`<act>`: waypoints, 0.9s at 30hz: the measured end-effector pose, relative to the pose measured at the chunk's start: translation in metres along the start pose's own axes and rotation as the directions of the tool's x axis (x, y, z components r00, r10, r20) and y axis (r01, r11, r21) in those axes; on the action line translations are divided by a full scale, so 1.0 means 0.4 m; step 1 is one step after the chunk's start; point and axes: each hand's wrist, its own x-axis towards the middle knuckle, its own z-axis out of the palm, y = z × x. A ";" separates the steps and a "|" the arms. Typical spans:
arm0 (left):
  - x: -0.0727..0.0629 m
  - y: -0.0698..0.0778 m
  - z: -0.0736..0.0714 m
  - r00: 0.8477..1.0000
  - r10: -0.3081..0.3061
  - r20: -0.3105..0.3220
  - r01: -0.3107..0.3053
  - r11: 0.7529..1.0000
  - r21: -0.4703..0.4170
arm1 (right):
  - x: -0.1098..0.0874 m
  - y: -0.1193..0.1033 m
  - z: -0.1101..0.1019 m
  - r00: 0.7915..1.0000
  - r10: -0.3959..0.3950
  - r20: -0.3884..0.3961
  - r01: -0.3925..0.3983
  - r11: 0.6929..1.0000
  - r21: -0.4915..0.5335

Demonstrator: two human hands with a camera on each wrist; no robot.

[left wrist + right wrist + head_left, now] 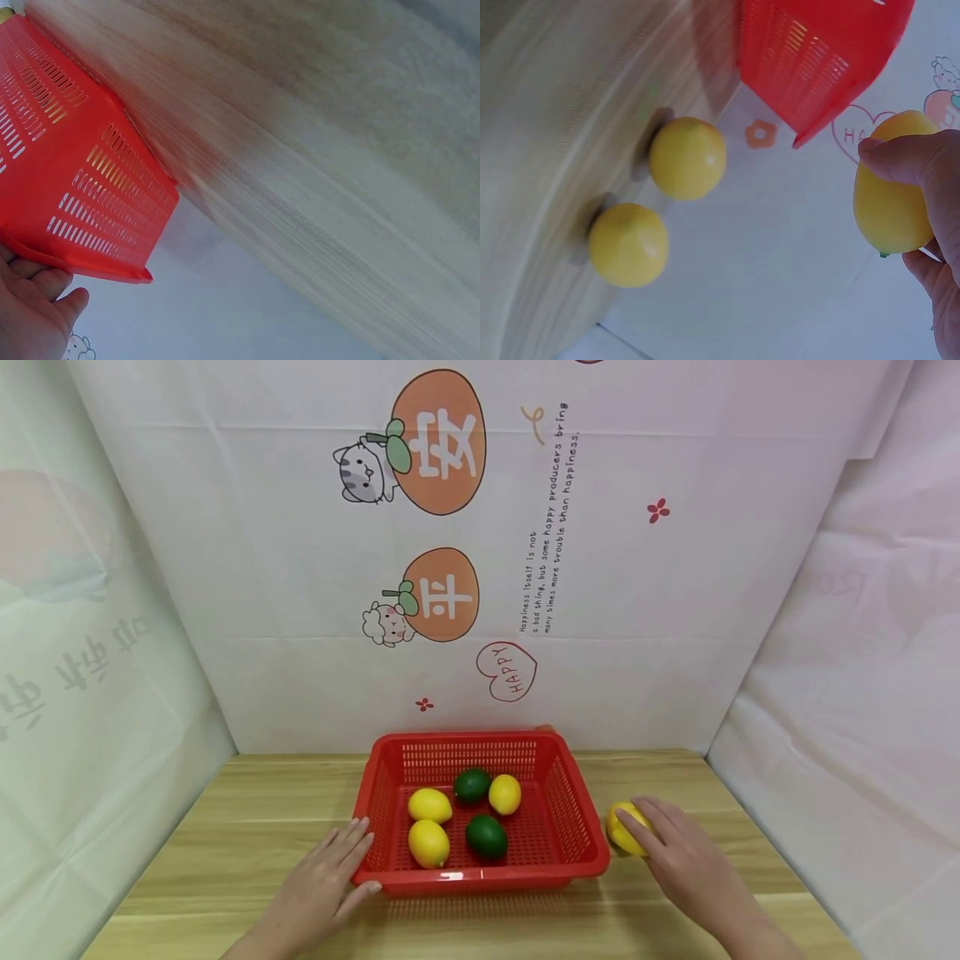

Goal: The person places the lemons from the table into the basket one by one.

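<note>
A red plastic basket (480, 881) stands on the wooden table with three yellow lemons (429, 844) and two dark green, lime-like fruits (487, 837) inside. At the basket's front left corner, my left hand (322, 877) rests on the rim with its fingers extended and thumb apart; the left wrist view has its fingers (52, 283) right at the rim. To the right of the basket, my right hand (693, 860) grips another lemon (896, 202) between thumb and fingers. Two more lemons (688, 158) (628, 245) lie on the table in the right wrist view, hidden from the head view.
The wooden table (247, 827) is closed in by a printed white cloth wall (300, 693) at the back and white cloth sides (825, 718). The basket's back rim stands close to the rear wall. Something orange (546, 727) shows just behind that rim.
</note>
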 end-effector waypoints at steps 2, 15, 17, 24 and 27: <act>-0.001 0.000 -0.001 1.000 0.000 -0.004 0.000 1.000 -0.001 | 0.015 -0.003 -0.007 1.000 -0.015 -0.001 0.015 1.000 0.004; -0.002 -0.002 0.004 1.000 0.000 -0.014 0.000 1.000 -0.007 | 0.086 -0.040 -0.014 0.998 -0.060 0.017 0.059 0.998 0.020; -0.002 -0.003 0.004 1.000 0.003 -0.019 -0.003 1.000 -0.004 | 0.096 -0.047 -0.011 0.998 -0.059 0.021 0.058 0.998 0.032; -0.003 -0.001 0.004 1.000 -0.001 -0.011 0.001 1.000 -0.007 | 0.128 -0.065 -0.001 0.996 -0.070 0.045 0.067 0.995 0.074; -0.003 0.000 0.004 1.000 -0.007 -0.009 0.007 1.000 -0.009 | 0.139 -0.071 0.004 0.996 -0.077 0.052 0.073 0.995 0.074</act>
